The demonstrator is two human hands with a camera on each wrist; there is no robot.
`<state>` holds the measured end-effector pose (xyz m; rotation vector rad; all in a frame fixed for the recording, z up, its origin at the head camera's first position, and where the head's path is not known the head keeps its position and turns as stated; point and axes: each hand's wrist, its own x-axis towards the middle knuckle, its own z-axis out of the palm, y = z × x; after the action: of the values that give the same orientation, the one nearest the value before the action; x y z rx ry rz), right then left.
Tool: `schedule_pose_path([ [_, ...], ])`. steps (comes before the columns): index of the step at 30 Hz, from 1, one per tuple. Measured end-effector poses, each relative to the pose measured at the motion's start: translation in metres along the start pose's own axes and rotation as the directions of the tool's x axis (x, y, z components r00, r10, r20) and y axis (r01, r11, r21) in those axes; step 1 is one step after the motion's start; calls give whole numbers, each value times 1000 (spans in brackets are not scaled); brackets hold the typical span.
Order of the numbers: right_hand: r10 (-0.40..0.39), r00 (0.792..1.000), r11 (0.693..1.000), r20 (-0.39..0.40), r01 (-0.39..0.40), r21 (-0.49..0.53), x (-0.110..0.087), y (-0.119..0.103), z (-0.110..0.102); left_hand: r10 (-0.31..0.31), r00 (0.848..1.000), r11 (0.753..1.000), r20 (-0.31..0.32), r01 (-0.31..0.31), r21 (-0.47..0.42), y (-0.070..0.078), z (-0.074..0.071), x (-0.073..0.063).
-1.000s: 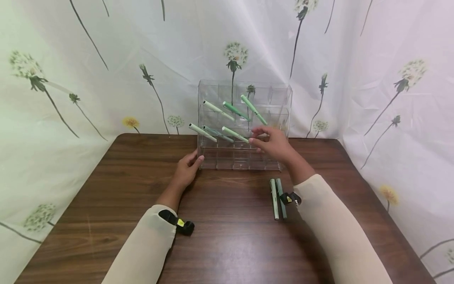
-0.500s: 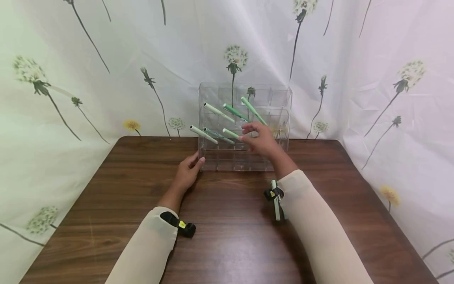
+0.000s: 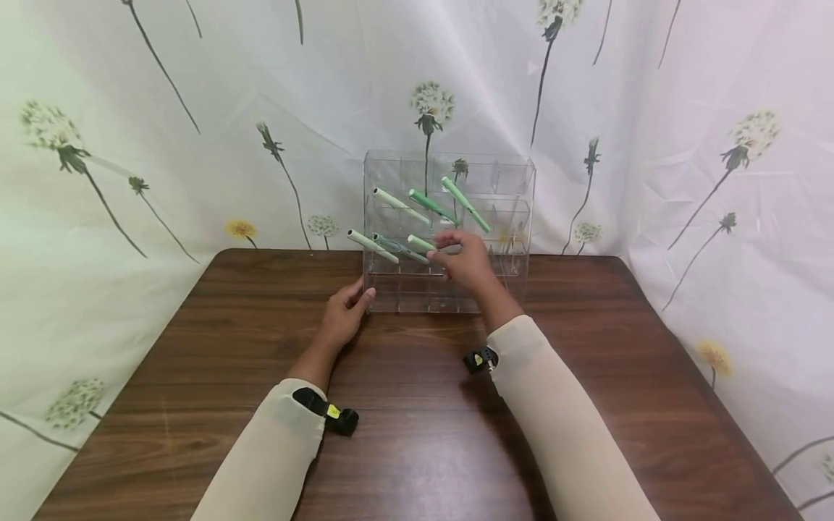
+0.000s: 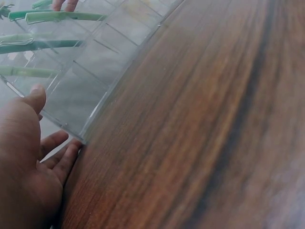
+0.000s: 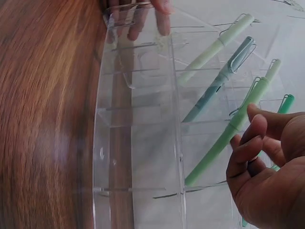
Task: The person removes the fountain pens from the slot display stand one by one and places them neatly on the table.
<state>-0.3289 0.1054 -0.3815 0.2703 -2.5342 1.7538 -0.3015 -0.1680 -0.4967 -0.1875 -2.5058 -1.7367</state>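
Observation:
A clear acrylic pen rack point(image 3: 449, 286) stands at the table's far edge, with several green pens leaning in its slots. My left hand point(image 3: 344, 315) grips its left side; in the left wrist view the thumb point(image 4: 35, 98) lies at the edge and the other fingers reach round the lower corner. My right hand point(image 3: 465, 262) is at the light green pen point(image 5: 224, 136) in the front row, its thumb tip at the pen's cap. Whether it pinches the pen is unclear. Beside that pen lean a teal pen point(image 5: 221, 78) and a pale green pen point(image 5: 217, 47).
Behind, in a higher row, lean a pale pen point(image 3: 400, 205), a dark green pen point(image 3: 433, 205) and a bright green pen point(image 3: 465, 204). The brown wooden table point(image 3: 404, 434) ends against a white dandelion-print curtain point(image 3: 313, 87). Sleeves carry black wrist cameras.
My right hand has moved left along the light green pen, and the pens have not visibly moved. The sleeve now covers two pens lying on the table. The left hand stays on the rack.

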Motion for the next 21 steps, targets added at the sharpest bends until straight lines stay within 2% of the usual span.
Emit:
schedule_pose_path([
  [8, 66, 998, 997, -13, -66, -26, 3, -2, 3, -4, 1000, 1000, -1, 4, -1, 0, 0, 0],
  [14, 81, 997, 994, -19, -82, -73, 7, -1, 6, -8, 1000, 1000, 7, 8, 4, 1, -1, -1],
  [21, 87, 995, 993, -42, -90, -70, 10, -2, 12, -17, 1000, 1000, 9, 17, 7, 1, -1, -1],
])
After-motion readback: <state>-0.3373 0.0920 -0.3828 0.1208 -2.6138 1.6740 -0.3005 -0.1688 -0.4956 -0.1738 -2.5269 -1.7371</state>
